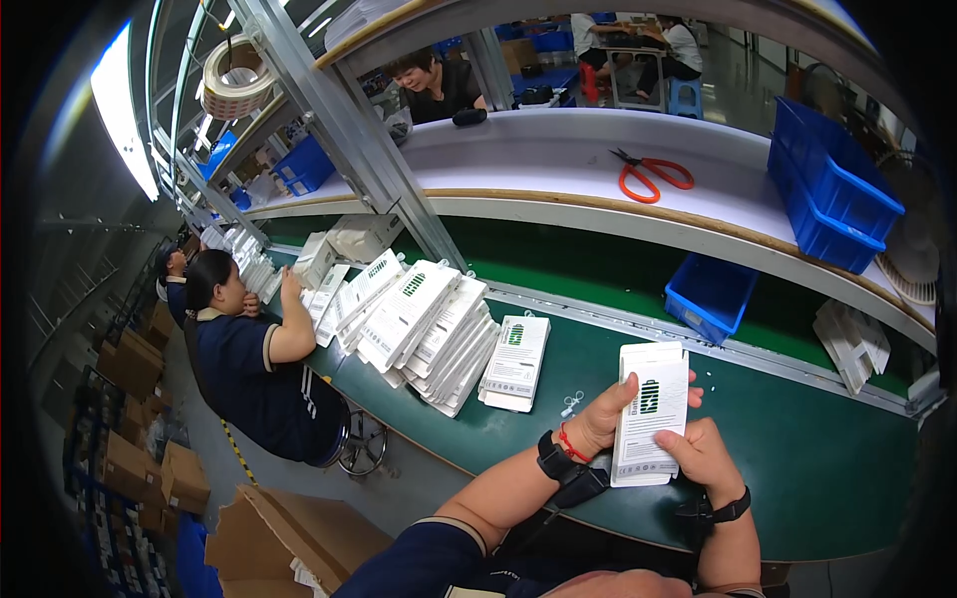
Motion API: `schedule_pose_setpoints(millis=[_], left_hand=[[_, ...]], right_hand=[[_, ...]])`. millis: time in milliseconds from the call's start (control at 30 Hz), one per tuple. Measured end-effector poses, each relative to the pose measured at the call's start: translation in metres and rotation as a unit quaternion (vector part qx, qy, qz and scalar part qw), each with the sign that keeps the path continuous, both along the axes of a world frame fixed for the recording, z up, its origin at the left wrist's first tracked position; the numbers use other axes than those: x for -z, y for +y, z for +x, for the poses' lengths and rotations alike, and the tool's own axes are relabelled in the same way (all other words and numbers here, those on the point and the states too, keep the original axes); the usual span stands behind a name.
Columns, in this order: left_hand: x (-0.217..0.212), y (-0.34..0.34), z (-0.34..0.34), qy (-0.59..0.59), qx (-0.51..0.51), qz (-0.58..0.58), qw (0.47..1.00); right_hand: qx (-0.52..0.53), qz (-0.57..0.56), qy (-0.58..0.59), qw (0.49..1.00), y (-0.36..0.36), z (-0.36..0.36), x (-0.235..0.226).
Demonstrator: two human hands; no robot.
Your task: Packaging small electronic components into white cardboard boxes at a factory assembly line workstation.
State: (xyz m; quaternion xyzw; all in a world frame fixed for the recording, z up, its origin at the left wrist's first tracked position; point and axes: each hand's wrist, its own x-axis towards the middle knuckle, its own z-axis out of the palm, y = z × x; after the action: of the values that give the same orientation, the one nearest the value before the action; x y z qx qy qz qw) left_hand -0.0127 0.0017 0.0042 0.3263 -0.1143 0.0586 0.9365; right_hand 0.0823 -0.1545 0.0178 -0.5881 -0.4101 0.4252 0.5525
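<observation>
Both hands hold one flat white box [650,411] with a green-and-black mark, upright above the green belt [797,458]. My left hand [604,417] grips its left edge, thumb on the front. My right hand [702,450] holds the lower right corner. On the belt to the left lies a small stack of the same white boxes [515,361], and further left a large slanted pile of them [424,324]. A tiny white part [570,404] lies on the belt near my left hand.
A co-worker in a dark blue shirt [254,364] sits at the left, hand on the boxes. Above, a white shelf [558,159] carries orange scissors [650,174] and a blue bin [829,184]. Another blue bin [710,294] stands behind the belt. Cardboard boxes [289,538] are on the floor.
</observation>
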Motion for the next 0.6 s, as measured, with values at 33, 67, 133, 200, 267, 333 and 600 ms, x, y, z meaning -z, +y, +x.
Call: schedule_pose_setpoints(millis=[33,67,133,200,267,333,600], left_hand=[[-0.001,0.000,-0.001,0.026,-0.021,-0.003,0.999],[-0.001,0.000,-0.001,0.051,-0.041,-0.005,0.998],[-0.003,0.004,-0.001,0.094,-0.084,0.082,0.989],[-0.001,0.005,-0.001,0.135,-0.126,0.169,0.968],[0.003,0.003,0.002,0.141,-0.154,0.328,0.921],[0.004,-0.001,0.004,0.133,-0.187,0.310,0.923],[-0.003,0.003,0.001,0.180,-0.168,0.299,0.922]], right_hand=[[0.006,0.006,0.002,1.000,0.000,0.001,-0.001],[0.012,0.011,0.005,1.000,0.000,0.002,-0.001],[0.039,0.013,0.006,0.999,-0.002,0.004,0.002],[0.066,0.014,0.007,0.998,-0.001,0.006,0.006],[0.128,0.056,0.045,0.989,0.000,0.007,0.009],[0.126,0.071,0.047,0.988,0.002,0.010,0.011],[0.123,0.062,0.056,0.989,0.005,0.008,0.012]])
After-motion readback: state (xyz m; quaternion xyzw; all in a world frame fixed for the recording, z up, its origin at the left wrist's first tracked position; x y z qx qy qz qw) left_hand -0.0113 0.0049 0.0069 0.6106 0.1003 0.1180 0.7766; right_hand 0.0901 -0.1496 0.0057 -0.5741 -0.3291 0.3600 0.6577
